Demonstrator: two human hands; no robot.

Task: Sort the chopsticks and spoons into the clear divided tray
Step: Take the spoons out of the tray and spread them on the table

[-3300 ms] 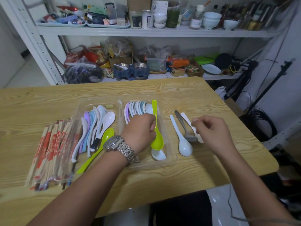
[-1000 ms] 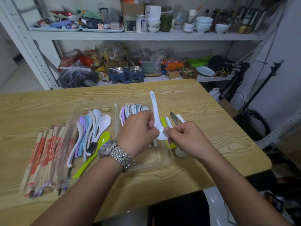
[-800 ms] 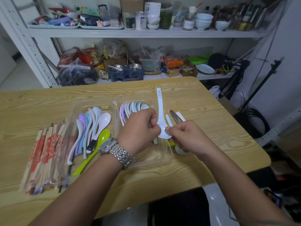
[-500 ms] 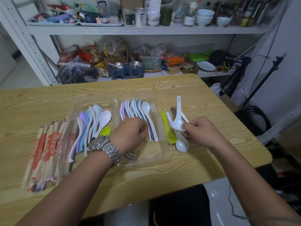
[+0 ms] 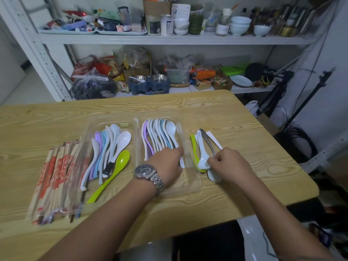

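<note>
The clear divided tray (image 5: 197, 185) lies on the wooden table (image 5: 263, 153). Wrapped chopsticks (image 5: 54, 176) fill its left section. Mixed spoons (image 5: 107, 146) and a long green spoon (image 5: 114, 172) sit in the middle one. A neat row of spoons (image 5: 160, 134) stands in the right section, and my left hand (image 5: 166, 164) rests on their handles with loosely curled fingers. Right of the tray, my right hand (image 5: 230, 164) pinches a white spoon (image 5: 202, 157) lying on a green spoon (image 5: 193, 147), beside a metal spoon (image 5: 206, 138) and other white spoons (image 5: 214, 141).
A cluttered metal shelf (image 5: 169, 39) stands behind the table, with bags, bowls and jars. Tripod legs and cables (image 5: 308, 102) crowd the floor at the right. The table's front edge runs close to my forearms.
My right hand took the white spoon from above the tray and lowered it onto the loose spoons at the right. My left hand let go and dropped onto the spoon row's handles.
</note>
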